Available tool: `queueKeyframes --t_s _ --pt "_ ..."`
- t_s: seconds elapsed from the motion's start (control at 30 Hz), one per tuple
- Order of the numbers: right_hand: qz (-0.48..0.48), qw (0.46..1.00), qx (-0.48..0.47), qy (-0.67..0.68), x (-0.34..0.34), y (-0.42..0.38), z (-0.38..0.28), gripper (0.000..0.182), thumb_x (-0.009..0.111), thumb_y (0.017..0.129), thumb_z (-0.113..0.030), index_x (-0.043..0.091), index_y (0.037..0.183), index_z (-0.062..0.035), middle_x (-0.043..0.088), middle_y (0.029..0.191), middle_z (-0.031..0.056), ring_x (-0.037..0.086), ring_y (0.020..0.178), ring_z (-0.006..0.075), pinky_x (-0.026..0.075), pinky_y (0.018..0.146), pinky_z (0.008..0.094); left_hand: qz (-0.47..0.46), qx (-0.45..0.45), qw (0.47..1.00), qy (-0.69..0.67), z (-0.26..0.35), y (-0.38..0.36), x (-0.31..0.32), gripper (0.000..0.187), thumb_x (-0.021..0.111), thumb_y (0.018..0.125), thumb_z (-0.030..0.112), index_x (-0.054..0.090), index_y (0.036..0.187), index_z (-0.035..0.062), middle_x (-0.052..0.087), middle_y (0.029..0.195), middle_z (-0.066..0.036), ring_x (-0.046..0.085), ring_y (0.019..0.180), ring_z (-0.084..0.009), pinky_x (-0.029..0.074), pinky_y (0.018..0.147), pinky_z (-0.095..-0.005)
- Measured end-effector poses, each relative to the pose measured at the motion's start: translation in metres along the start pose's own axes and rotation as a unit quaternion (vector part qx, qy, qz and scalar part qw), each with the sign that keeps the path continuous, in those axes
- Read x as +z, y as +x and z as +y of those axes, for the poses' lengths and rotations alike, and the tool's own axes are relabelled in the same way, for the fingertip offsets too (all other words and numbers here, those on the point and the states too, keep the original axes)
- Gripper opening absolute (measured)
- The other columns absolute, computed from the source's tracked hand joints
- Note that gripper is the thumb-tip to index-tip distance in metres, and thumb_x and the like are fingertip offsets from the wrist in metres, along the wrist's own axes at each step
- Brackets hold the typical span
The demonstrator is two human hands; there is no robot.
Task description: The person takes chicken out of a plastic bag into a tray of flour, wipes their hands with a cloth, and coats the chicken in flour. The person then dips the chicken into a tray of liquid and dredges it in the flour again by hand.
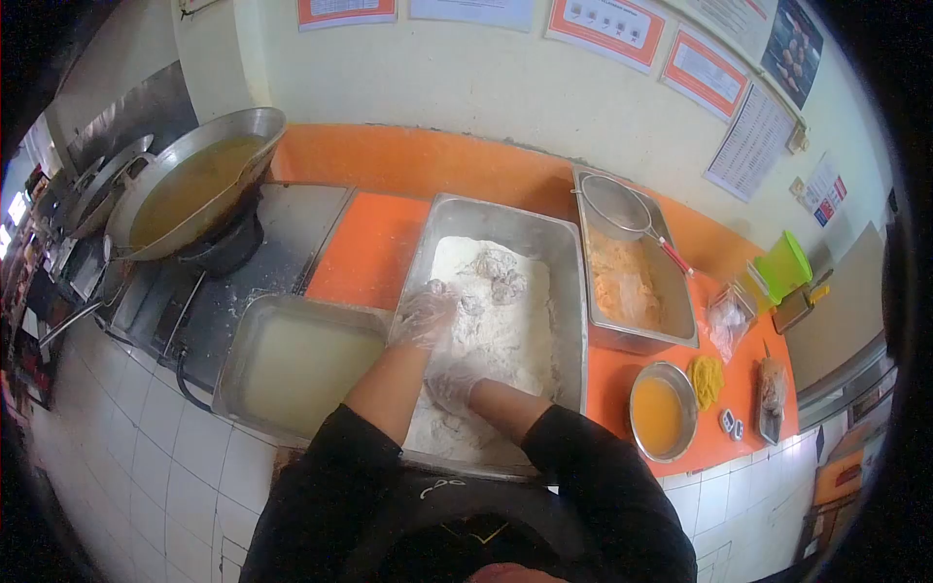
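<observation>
A deep metal tray (569, 291) of white flour (505, 335) stands in front of me. Both my hands are inside it, in clear plastic gloves dusted with flour. My left hand (425, 316) is at the tray's left side, beside several flour-coated pieces (507, 287) that look like battered meat. Lower down, my right hand (453, 389) reaches left across the flour, its fingers pointing down into it. Flour and the gloves' creases hide the fingers of both hands, so I cannot make out whether they grip anything.
Left of the flour stands a tray of cloudy liquid (311, 364); behind it, a large wok of oil (194, 189) sits on a burner. To the right are a tray of orange-tinted pieces (622, 277) with a strainer (617, 206) on it, a bowl of orange liquid (658, 416) and a yellow cloth (707, 382).
</observation>
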State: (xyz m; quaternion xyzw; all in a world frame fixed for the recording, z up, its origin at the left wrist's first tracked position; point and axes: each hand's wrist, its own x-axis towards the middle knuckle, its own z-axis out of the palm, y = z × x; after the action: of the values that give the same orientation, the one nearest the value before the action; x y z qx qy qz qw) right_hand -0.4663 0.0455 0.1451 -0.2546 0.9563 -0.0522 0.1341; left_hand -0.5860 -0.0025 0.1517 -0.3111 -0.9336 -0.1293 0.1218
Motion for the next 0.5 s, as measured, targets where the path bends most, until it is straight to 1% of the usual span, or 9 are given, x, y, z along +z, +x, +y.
queueKeyframes --t_s 0.07,0.17,0.23,0.27,0.3,0.37,0.43,0.47,0.5 --pt "-0.038 0.995 0.056 0.077 -0.016 -0.004 -0.003 0.021 0.051 0.074 -0.015 0.057 0.089 -0.0024 0.057 0.089 0.0088 0.054 0.082 0.0190 0.045 0.073 0.0287 -0.010 -0.054 0.989 -0.134 0.006 -0.005 -0.030 0.031 0.044 0.083 0.028 0.058 0.093 0.0031 0.058 0.091 -0.019 0.057 0.086 -0.0348 0.046 0.075 -0.0427" --pt "0.002 0.984 0.066 0.166 -0.038 -0.021 0.022 0.025 0.052 0.073 -0.015 0.057 0.094 -0.0026 0.057 0.095 0.0097 0.053 0.089 0.0191 0.044 0.077 0.0288 -0.049 -0.042 0.987 -0.147 0.000 -0.001 -0.026 0.035 0.042 0.084 0.032 0.057 0.094 0.0022 0.057 0.091 -0.021 0.054 0.091 -0.0377 0.042 0.080 -0.0453" --pt "0.059 0.971 0.070 0.222 -0.052 -0.034 0.044 0.029 0.053 0.072 -0.015 0.057 0.098 -0.0027 0.057 0.099 0.0103 0.053 0.094 0.0191 0.043 0.079 0.0289 -0.039 -0.041 0.986 -0.158 0.002 -0.005 -0.044 0.029 0.044 0.082 0.027 0.057 0.092 0.0031 0.058 0.089 -0.020 0.055 0.087 -0.0357 0.044 0.076 -0.0449" --pt "0.078 0.972 0.071 0.209 -0.056 -0.038 0.054 0.030 0.054 0.072 -0.015 0.057 0.099 -0.0028 0.057 0.101 0.0106 0.052 0.096 0.0191 0.043 0.080 0.0290 -0.035 -0.042 0.985 -0.166 0.005 -0.007 -0.050 0.027 0.045 0.081 0.025 0.058 0.091 0.0036 0.058 0.088 -0.019 0.056 0.085 -0.0347 0.045 0.074 -0.0447" --pt "0.084 0.978 0.070 0.176 -0.057 -0.040 0.063 0.032 0.054 0.071 -0.015 0.057 0.101 -0.0029 0.057 0.103 0.0110 0.052 0.098 0.0192 0.043 0.082 0.0290 -0.019 -0.007 0.990 -0.137 0.005 -0.009 -0.048 0.025 0.046 0.080 0.023 0.058 0.090 0.0041 0.058 0.087 -0.018 0.057 0.084 -0.0333 0.045 0.071 -0.0442" --pt "0.029 0.994 0.089 0.049 -0.051 -0.041 0.068 0.036 0.055 0.071 -0.015 0.057 0.104 -0.0030 0.057 0.107 0.0116 0.051 0.103 0.0192 0.042 0.084 0.0291 0.015 0.066 0.995 -0.073 0.003 -0.010 -0.045 0.021 0.048 0.077 0.019 0.059 0.087 0.0052 0.058 0.084 -0.017 0.058 0.080 -0.0305 0.047 0.067 -0.0431" --pt "-0.151 0.977 0.145 -0.032 -0.135 -0.061 0.001 0.034 0.059 0.065 -0.020 0.063 0.096 -0.0053 0.059 0.104 0.0131 0.054 0.100 0.0219 0.042 0.082 0.0307 0.039 0.100 0.994 0.005 0.004 -0.007 -0.038 0.018 0.049 0.074 0.016 0.060 0.085 0.0064 0.058 0.082 -0.016 0.059 0.078 -0.0284 0.047 0.064 -0.0420" --pt "-0.142 0.968 0.200 0.044 -0.155 -0.066 -0.012 0.032 0.060 0.064 -0.020 0.064 0.092 -0.0055 0.060 0.100 0.0138 0.056 0.096 0.0228 0.043 0.081 0.0307 0.049 0.118 0.991 0.045 0.006 -0.007 -0.035 0.018 0.050 0.073 0.014 0.061 0.084 0.0070 0.058 0.081 -0.015 0.059 0.077 -0.0274 0.048 0.062 -0.0415" --pt "-0.129 0.966 0.209 0.079 -0.158 -0.067 -0.013 0.031 0.061 0.063 -0.020 0.064 0.090 -0.0056 0.061 0.097 0.0143 0.057 0.094 0.0235 0.043 0.079 0.0310 0.022 0.075 0.997 -0.021 0.011 -0.009 -0.050 0.018 0.049 0.076 0.018 0.060 0.085 0.0070 0.058 0.080 -0.015 0.058 0.075 -0.0288 0.047 0.063 -0.0406"
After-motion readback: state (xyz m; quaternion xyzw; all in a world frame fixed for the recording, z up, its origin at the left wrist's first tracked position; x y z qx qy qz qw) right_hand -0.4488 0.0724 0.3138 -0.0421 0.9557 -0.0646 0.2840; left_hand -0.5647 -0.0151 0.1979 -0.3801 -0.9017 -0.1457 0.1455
